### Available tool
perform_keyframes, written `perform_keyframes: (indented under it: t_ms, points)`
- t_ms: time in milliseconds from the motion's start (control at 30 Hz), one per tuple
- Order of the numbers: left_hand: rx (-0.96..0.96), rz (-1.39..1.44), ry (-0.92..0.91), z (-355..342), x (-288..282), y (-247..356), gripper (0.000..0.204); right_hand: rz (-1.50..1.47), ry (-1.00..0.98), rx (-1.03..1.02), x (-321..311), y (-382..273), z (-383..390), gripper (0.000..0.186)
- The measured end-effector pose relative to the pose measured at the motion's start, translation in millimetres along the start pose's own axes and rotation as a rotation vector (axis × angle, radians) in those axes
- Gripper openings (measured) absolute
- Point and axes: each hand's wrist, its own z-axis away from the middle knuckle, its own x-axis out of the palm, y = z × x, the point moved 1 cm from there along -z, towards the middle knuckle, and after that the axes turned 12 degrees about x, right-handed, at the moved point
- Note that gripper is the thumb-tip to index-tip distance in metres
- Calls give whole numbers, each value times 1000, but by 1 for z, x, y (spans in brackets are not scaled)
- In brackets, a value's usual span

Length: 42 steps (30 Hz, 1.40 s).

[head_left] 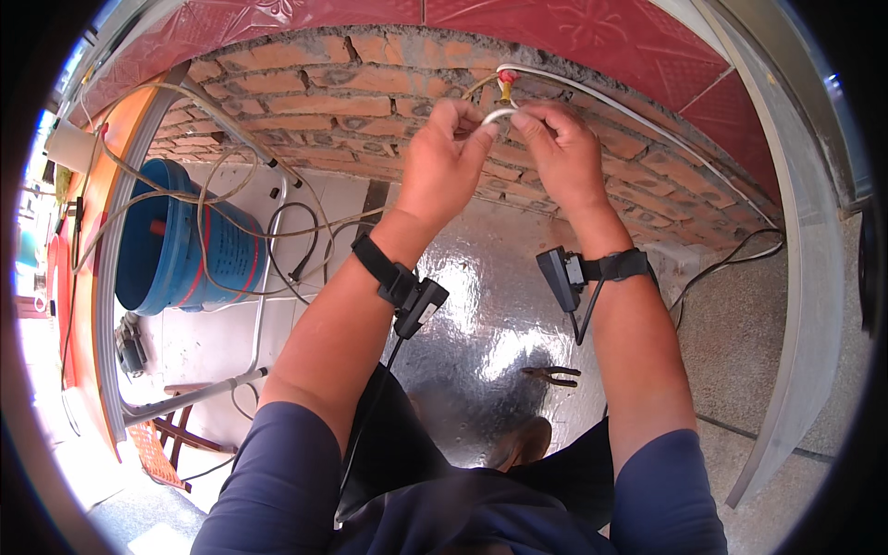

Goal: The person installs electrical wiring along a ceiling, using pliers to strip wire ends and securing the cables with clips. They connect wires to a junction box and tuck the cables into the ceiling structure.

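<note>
A short bent piece of white cable [500, 114] arches between my two hands, in front of the brick wall. My left hand [444, 162] is closed, with thumb and fingers pinching one end of it. The fingers of my right hand [564, 153] pinch the other end. Just above, a red and yellow piece [506, 81] sits against the bricks, apparently a wire joint; its exact make is too small to tell. From beside it a longer white cable [629, 102] runs along the wall to the right. The fingertips partly hide the cable ends.
Pliers [552, 375] lie on the shiny floor [453, 342] below my hands. At left are a blue bucket [213, 240], tangled beige cable [199, 199] and an orange-edged table [97, 305]. Red tiles [592, 37] top the brick wall [305, 106]. A pale frame [795, 388] stands right.
</note>
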Motion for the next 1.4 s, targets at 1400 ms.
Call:
perform_keyframes:
  t_ms: [1400]
  points:
    - [-423, 364, 20, -12, 23, -24, 31, 400, -93, 114, -32, -60, -8, 20]
